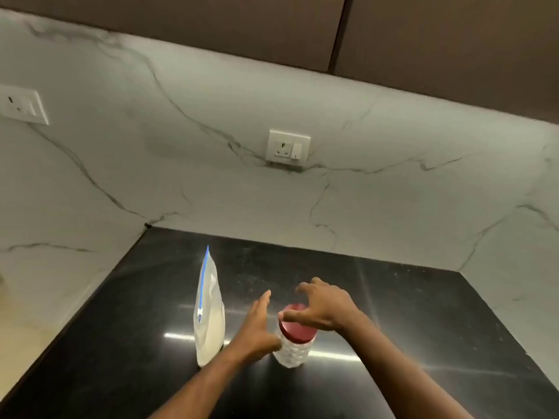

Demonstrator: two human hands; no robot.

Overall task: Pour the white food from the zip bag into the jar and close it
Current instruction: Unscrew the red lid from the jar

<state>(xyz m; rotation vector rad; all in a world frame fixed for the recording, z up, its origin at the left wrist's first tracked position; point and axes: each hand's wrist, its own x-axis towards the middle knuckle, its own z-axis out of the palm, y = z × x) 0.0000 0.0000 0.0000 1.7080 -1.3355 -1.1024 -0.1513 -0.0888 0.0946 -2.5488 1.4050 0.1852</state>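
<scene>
A clear zip bag (209,319) with a blue zip strip stands upright on the black counter (408,322), its lower half filled with white food. To its right stands a clear textured jar (292,352) with a red lid (298,326) on top. My left hand (257,328) reaches between bag and jar, fingers straight and apart, its thumb side against the jar's left wall. My right hand (323,306) hovers over the lid with fingers spread and curved, the thumb at the lid's left rim. Neither hand has closed on anything.
The counter sits in a corner of white marble walls (211,176). A socket with switch (289,146) is on the back wall, another socket plate (22,105) on the left wall. Dark cabinets (423,40) hang above.
</scene>
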